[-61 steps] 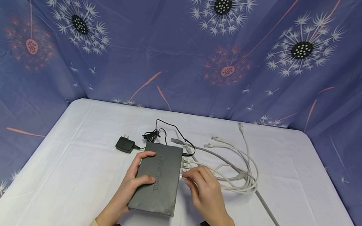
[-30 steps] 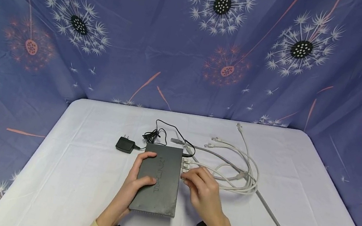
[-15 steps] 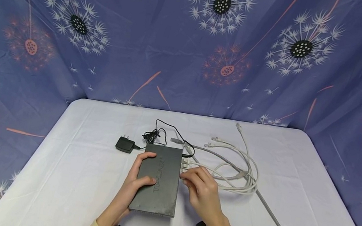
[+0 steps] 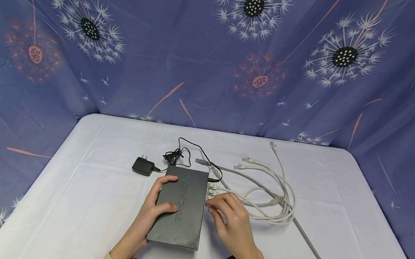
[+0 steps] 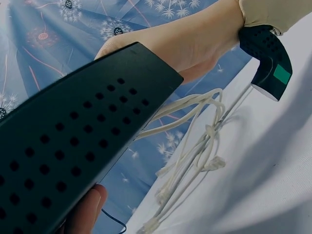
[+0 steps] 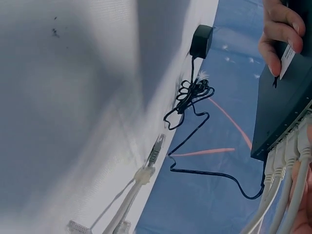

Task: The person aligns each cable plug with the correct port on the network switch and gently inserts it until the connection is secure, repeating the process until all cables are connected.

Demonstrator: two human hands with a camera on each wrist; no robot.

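Observation:
My left hand grips a dark grey TP-Link network switch, thumb on its top. In the right wrist view, fingers of that hand press its underside beside a white label. At the port side, my right hand pinches an Ethernet cable plug between thumb and fingertips. Several pale plugs sit side by side in the ports, their cables trailing down in that view. The perforated side of the switch fills much of the left wrist view.
Pale Ethernet cables lie looped on the white table, right of the switch. A longer grey cable crosses beneath them. Behind the switch, a black power adapter lies left of its bundled cord. A patterned blue cloth hangs behind.
My right fingertips have drawn slightly closer to the port side since two seconds ago. Most recently the switch has shifted a little toward me and left in the head view, still in my left hand.

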